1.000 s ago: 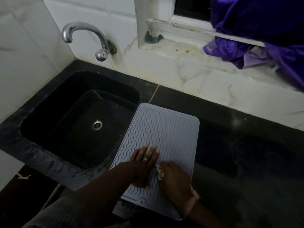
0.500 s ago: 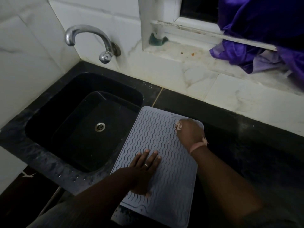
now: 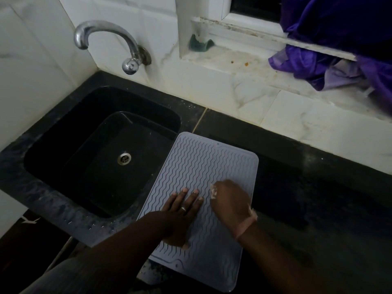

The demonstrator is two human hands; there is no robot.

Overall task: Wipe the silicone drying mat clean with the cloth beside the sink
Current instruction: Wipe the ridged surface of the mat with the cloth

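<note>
Your right hand (image 3: 230,201), bunched on the mostly hidden cloth (image 3: 213,191), has swept back from the mat's (image 3: 197,162) far corner to just beside your left hand (image 3: 182,211), which presses flat, fingers spread. Wiping is mid-stroke, the mat beneath both hands.

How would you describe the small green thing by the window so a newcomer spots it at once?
Start at the chrome tap on the white tiled wall above the black sink. Go right to the white window frame; where its upright meets the stained ledge sits a small dark green lump. It is the only green thing there, well left of the purple fabric.
</note>
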